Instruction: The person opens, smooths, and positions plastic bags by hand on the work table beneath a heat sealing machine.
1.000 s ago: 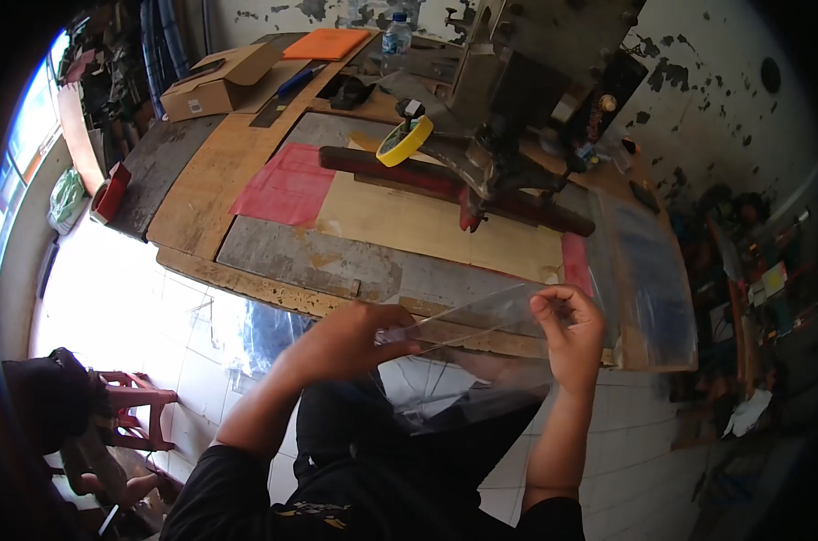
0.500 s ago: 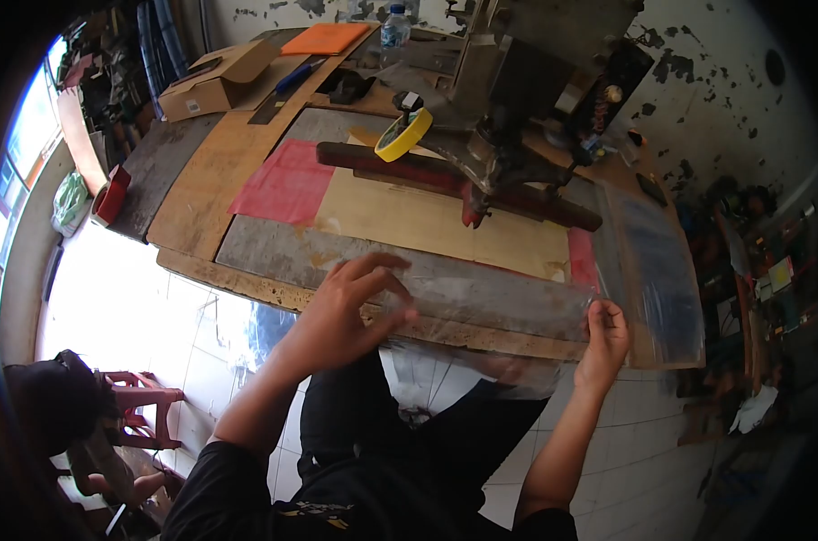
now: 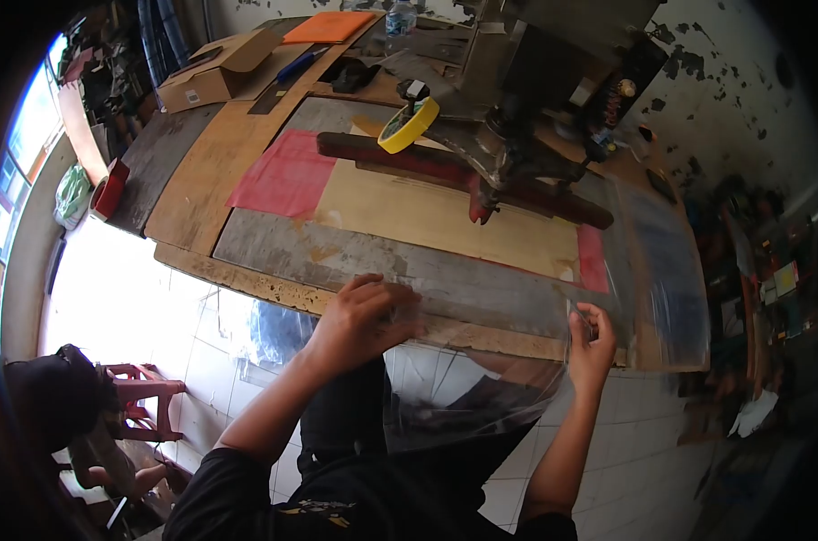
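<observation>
1. Two bare hands are at work over my lap, in front of the table point(image 3: 246, 277), with a clear sheet point(image 3: 490, 401) between them.
2. The live change is at my left hand point(image 3: 359, 325): its fingertips are blurred, which I read as movement. The fingers are half curled, the thumb below them; I cannot tell whether they have hold of the sheet or only pass over it.
3. My right hand point(image 3: 593, 350) is closed to a pinch, thumb against forefinger, on the sheet's edge near the table's front edge. That is the one grip I can trust, so I judge the sheet steady on that side and less certain on the other.
4. The sheet droops over my dark trousers, its lower part slack and creased. Being so thin and see-through, it probably folds or clings easily, and I find its far edge hard to trace.
5. Beyond the hands, a yellow board point(image 3: 404, 212) lies on the grey slab point(image 3: 269, 239), between two red pieces point(image 3: 281, 171). A red bar point(image 3: 539, 201) stretches across above it, and a tape roll point(image 3: 409, 126) hangs beside the bar.
6. Further back are a box point(image 3: 192, 90) and an orange folder point(image 3: 328, 27).
</observation>
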Action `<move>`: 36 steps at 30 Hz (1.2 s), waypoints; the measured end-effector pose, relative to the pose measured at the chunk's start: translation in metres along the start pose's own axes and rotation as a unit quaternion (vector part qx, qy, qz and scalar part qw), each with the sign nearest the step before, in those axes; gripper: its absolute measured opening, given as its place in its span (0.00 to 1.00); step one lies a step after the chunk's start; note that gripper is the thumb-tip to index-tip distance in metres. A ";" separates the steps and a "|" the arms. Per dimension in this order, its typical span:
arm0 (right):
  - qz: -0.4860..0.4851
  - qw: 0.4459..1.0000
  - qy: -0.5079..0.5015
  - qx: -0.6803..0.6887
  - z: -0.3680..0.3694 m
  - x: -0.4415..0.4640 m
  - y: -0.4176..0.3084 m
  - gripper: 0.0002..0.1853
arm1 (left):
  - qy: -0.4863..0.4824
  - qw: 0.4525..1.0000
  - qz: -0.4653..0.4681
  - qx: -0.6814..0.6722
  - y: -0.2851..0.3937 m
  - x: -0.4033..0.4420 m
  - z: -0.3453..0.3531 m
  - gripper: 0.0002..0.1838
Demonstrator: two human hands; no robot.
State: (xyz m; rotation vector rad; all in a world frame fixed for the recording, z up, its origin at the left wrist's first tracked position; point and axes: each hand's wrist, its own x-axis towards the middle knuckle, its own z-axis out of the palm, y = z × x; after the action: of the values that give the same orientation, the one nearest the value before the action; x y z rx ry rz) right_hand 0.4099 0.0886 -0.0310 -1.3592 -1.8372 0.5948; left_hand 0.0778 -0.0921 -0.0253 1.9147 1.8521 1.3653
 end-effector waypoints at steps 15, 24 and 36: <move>0.002 1.000 0.011 0.003 0.008 -0.002 -0.001 0.09 | 0.073 0.996 -0.054 0.018 -0.007 0.003 0.006 0.08; 0.021 0.999 0.014 -0.030 0.010 -0.003 -0.004 0.08 | 0.055 0.985 -0.165 -0.013 0.007 0.007 0.007 0.11; 0.033 0.999 0.015 -0.022 0.012 -0.003 -0.004 0.07 | 0.145 0.984 -0.084 0.054 -0.006 0.003 0.027 0.13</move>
State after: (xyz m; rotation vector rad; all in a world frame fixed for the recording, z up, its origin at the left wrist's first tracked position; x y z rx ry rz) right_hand 0.3986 0.0848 -0.0356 -1.4552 -1.7955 0.5681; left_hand 0.0911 -0.0756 -0.0430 1.6289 2.2053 1.5846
